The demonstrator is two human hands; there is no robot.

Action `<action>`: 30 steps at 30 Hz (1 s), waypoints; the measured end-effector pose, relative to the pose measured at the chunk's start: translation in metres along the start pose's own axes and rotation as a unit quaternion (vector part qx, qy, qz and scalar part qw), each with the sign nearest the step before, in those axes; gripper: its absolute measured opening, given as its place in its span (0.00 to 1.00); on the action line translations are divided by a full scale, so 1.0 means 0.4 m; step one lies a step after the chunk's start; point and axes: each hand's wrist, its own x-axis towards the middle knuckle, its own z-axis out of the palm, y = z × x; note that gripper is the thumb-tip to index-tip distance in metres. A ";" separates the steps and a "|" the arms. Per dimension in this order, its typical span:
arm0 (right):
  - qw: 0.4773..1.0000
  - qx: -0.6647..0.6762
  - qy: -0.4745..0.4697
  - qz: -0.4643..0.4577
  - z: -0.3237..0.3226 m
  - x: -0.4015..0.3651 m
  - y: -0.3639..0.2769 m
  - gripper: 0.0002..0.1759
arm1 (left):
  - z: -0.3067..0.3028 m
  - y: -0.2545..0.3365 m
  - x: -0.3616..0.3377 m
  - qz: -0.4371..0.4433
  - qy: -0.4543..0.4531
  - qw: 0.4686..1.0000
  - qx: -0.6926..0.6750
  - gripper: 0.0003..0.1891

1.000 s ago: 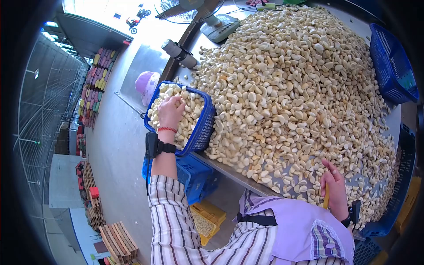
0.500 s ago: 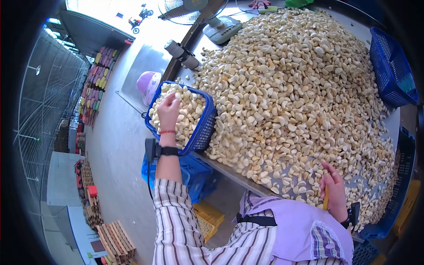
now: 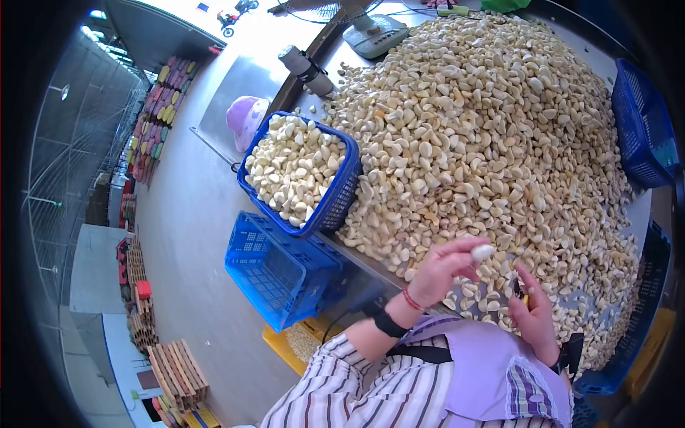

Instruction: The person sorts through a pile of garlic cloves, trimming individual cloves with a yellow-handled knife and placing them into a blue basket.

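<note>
Between the thumb and fingers of my left hand (image 3: 444, 271), a white garlic clove (image 3: 482, 252) is pinched just above the near edge of the pile. My right hand (image 3: 536, 317) is closed around a small knife (image 3: 526, 299) with a yellow handle; its dark blade points up toward the cloves. A large heap of garlic cloves (image 3: 471, 143) covers the metal table in front of both hands. To the left, a blue basket (image 3: 334, 207) full of paler cloves (image 3: 296, 167) rests at the table's edge.
Below the full basket stands a blue crate (image 3: 267, 274), with a yellow crate (image 3: 285, 349) beneath it. Another blue basket (image 3: 642, 135) is at the right edge. A grey bottle (image 3: 307, 71) and a fan base (image 3: 377, 36) stand at the back left.
My left hand has moved from the full basket rightward to near my right hand, and now holds a clove. My right hand has turned the knife so its blade shows.
</note>
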 end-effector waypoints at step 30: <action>0.952 0.259 0.140 -0.082 -0.222 -0.026 0.033 0.22 | -0.014 -0.072 0.139 0.131 0.118 0.904 0.391 0.10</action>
